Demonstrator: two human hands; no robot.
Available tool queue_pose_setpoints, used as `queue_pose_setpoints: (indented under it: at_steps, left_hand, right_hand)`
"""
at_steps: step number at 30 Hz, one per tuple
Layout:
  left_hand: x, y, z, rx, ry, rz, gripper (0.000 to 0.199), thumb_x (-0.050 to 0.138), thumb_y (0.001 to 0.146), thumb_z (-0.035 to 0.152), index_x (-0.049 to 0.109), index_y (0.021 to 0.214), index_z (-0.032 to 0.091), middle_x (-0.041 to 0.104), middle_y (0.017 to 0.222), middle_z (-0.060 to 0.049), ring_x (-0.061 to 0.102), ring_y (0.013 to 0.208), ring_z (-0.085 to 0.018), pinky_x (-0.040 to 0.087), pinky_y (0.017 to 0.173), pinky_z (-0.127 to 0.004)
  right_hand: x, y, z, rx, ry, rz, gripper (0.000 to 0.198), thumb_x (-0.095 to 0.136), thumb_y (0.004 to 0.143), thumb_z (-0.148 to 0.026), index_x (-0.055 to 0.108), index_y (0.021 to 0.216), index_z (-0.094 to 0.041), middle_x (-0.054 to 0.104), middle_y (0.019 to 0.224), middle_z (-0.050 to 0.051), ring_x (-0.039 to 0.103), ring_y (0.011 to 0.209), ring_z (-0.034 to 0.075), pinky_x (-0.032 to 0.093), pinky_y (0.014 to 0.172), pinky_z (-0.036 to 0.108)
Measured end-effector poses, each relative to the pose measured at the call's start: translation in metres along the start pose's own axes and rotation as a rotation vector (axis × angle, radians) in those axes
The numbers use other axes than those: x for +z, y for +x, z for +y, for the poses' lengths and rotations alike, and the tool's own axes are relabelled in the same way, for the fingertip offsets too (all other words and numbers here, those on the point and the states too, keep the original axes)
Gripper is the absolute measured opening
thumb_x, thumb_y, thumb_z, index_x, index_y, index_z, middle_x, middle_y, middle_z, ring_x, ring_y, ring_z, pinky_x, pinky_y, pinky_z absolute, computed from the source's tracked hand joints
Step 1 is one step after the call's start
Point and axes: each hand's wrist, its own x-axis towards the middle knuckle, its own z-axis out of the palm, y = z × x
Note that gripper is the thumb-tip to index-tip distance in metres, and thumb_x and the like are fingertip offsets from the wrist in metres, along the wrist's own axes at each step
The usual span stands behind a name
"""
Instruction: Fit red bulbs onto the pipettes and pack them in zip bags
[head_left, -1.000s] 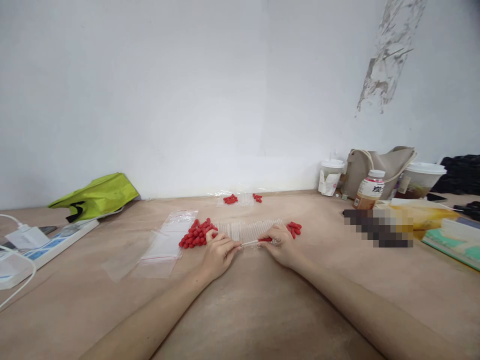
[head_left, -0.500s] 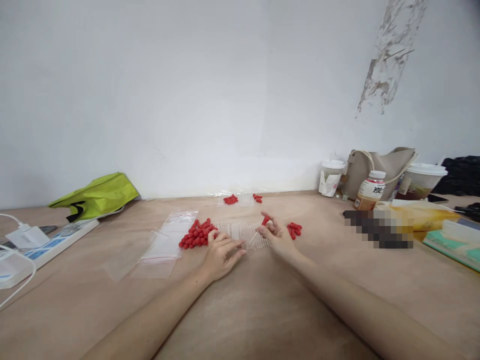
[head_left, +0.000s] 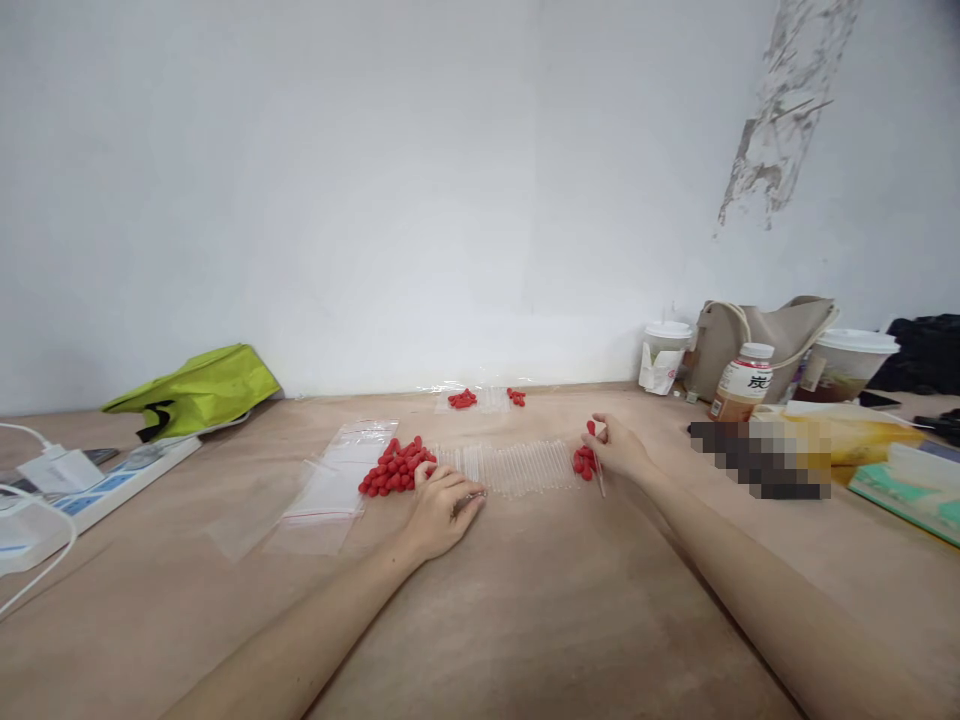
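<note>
My right hand (head_left: 621,447) is closed on a glass dropper (head_left: 599,475), a thin clear tube with a red rubber bulb at its top. It hangs tilted beside a small pile of red-bulbed pieces (head_left: 583,462). My left hand (head_left: 441,510) rests at the near left end of a row of clear glass tubes (head_left: 529,468). Its thumb and forefinger are pinched together, with a small clear glint at the tips that I cannot make out. Left of that hand lies a larger heap of red rubber bulbs (head_left: 391,470), partly hidden by the fingers.
Clear zip bags (head_left: 330,485) lie left of the heap. A bag of red bulbs and tubes (head_left: 491,400) sits by the wall. A power strip (head_left: 112,495) and green pouch (head_left: 202,385) are at left; a bottle (head_left: 742,382), cups (head_left: 664,358) and handbag (head_left: 780,335) at right.
My right hand has carried the dropper rightwards from over the tube row to the small red pile. My left hand stays in place, its thumb and forefinger now drawn together.
</note>
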Motion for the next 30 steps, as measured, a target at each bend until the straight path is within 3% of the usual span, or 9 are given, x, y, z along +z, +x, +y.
queue_pose_setpoints:
  at_steps: [10, 16, 22, 30]
  left_hand:
    - [0.0, 0.0, 0.0, -0.004, 0.009, -0.006, 0.016, 0.047, 0.082, 0.024, 0.063, 0.085, 0.024, 0.066, 0.077, -0.001, 0.052, 0.078, -0.018, 0.023, 0.082, -0.04]
    - [0.001, 0.0, 0.0, -0.001, 0.013, 0.007, 0.016, 0.048, 0.082, 0.024, 0.063, 0.085, 0.025, 0.066, 0.078, 0.0, 0.052, 0.079, -0.018, 0.023, 0.084, -0.04]
    - [0.001, 0.0, -0.002, -0.04, 0.085, 0.098, 0.015, 0.049, 0.079, 0.023, 0.064, 0.082, 0.024, 0.062, 0.086, -0.002, 0.052, 0.084, -0.019, 0.023, 0.084, -0.04]
    - [0.0, -0.001, -0.004, -0.151, 0.135, 0.143, 0.014, 0.051, 0.075, 0.021, 0.054, 0.089, 0.022, 0.061, 0.089, -0.002, 0.051, 0.088, -0.022, 0.024, 0.082, -0.039]
  right_hand:
    - [0.014, -0.012, -0.023, -0.14, -0.243, 0.06, 0.027, 0.049, 0.074, -0.027, 0.057, 0.098, -0.018, 0.064, 0.069, 0.003, 0.056, 0.079, 0.019, 0.031, 0.068, 0.028]
    - [-0.002, -0.007, -0.019, -0.028, -0.145, 0.081, 0.026, 0.047, 0.074, -0.035, 0.06, 0.091, -0.021, 0.064, 0.07, 0.001, 0.057, 0.069, 0.016, 0.032, 0.058, 0.025]
    - [-0.019, -0.004, -0.008, 0.032, -0.151, -0.083, 0.024, 0.056, 0.065, -0.043, 0.066, 0.067, -0.022, 0.065, 0.073, 0.002, 0.057, 0.068, 0.017, 0.032, 0.053, 0.024]
    - [-0.018, -0.009, -0.014, 0.019, -0.196, -0.169, 0.022, 0.056, 0.065, -0.041, 0.067, 0.063, -0.023, 0.065, 0.065, 0.003, 0.057, 0.062, 0.016, 0.033, 0.052, 0.024]
